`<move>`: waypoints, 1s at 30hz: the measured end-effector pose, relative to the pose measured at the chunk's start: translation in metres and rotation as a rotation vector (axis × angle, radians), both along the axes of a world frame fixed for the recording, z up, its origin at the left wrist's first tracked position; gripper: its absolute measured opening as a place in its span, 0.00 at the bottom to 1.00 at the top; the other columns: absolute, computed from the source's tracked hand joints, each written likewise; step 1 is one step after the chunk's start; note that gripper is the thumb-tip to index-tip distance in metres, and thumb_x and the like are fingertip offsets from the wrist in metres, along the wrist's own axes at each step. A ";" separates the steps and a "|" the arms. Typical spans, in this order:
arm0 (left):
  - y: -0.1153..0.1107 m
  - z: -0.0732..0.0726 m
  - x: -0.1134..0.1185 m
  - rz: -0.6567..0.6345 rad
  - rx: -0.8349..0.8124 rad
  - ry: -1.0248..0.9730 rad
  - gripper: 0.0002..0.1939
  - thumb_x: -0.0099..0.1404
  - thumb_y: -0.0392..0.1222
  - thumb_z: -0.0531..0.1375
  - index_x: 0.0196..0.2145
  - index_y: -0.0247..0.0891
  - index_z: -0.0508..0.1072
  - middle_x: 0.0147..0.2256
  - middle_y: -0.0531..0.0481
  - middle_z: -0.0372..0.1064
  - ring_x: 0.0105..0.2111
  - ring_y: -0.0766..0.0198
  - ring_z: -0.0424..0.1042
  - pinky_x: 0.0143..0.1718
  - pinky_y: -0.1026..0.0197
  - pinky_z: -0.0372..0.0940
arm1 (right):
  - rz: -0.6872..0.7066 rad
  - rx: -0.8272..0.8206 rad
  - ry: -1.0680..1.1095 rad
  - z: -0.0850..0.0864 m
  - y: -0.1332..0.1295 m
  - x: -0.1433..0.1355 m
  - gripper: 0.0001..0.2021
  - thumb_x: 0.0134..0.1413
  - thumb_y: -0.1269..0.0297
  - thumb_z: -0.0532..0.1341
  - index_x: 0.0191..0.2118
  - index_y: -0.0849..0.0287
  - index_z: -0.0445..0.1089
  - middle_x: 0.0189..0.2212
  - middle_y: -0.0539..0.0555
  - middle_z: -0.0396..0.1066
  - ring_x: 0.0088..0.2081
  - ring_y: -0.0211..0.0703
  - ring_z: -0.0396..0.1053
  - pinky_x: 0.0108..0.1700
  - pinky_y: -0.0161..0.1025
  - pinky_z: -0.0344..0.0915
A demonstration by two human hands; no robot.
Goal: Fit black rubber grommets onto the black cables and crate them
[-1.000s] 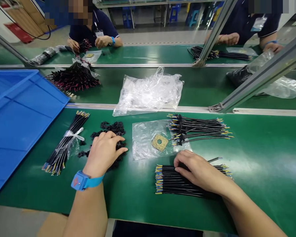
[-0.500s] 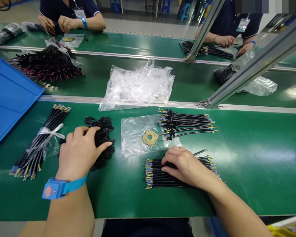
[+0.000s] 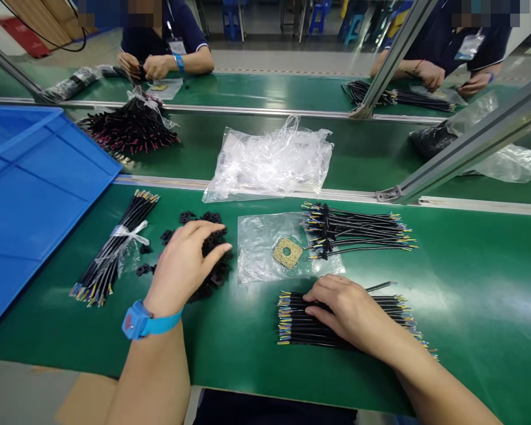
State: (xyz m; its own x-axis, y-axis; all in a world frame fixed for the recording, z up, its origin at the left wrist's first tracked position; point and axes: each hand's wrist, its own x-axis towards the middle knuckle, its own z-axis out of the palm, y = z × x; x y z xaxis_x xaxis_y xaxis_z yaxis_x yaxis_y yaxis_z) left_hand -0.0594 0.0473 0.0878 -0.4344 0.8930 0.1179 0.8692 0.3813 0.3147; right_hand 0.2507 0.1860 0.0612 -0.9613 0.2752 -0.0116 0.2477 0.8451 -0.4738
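Left hand (image 3: pixel 181 260) has shifted slightly toward the far side over the black plastic parts (image 3: pixel 215 268) since the earlier frame; thumb and index finger are parted. Said parts lie left of the sponge pad (image 3: pixel 287 253). Right hand (image 3: pixel 343 304), nearer the wearer than the sponge pad, rests on loose cables (image 3: pixel 305 321), fingers curled; whether they grasp one cannot be told. Finished-looking cables (image 3: pixel 363 227) carrying black parts lie right of the sponge pad.
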 end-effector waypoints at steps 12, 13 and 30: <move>0.004 -0.007 0.010 -0.079 -0.090 0.008 0.27 0.76 0.52 0.51 0.65 0.36 0.67 0.63 0.37 0.69 0.60 0.43 0.72 0.58 0.44 0.71 | -0.018 -0.051 -0.025 0.002 -0.006 -0.004 0.04 0.63 0.73 0.64 0.39 0.57 0.72 0.35 0.52 0.75 0.37 0.45 0.74 0.40 0.41 0.71; 0.005 -0.006 0.014 -0.129 -0.079 -0.038 0.27 0.76 0.52 0.51 0.65 0.36 0.67 0.64 0.38 0.68 0.60 0.45 0.72 0.60 0.44 0.70 | -0.025 -0.068 -0.023 0.003 -0.006 -0.004 0.04 0.63 0.73 0.64 0.39 0.57 0.72 0.35 0.52 0.75 0.37 0.45 0.74 0.40 0.41 0.71; 0.026 -0.021 0.046 -0.294 -0.052 0.147 0.10 0.69 0.44 0.66 0.45 0.40 0.83 0.51 0.40 0.78 0.51 0.43 0.71 0.47 0.44 0.67 | -0.265 0.199 0.303 -0.019 0.006 -0.017 0.14 0.70 0.75 0.52 0.52 0.57 0.70 0.44 0.58 0.74 0.46 0.48 0.74 0.49 0.44 0.74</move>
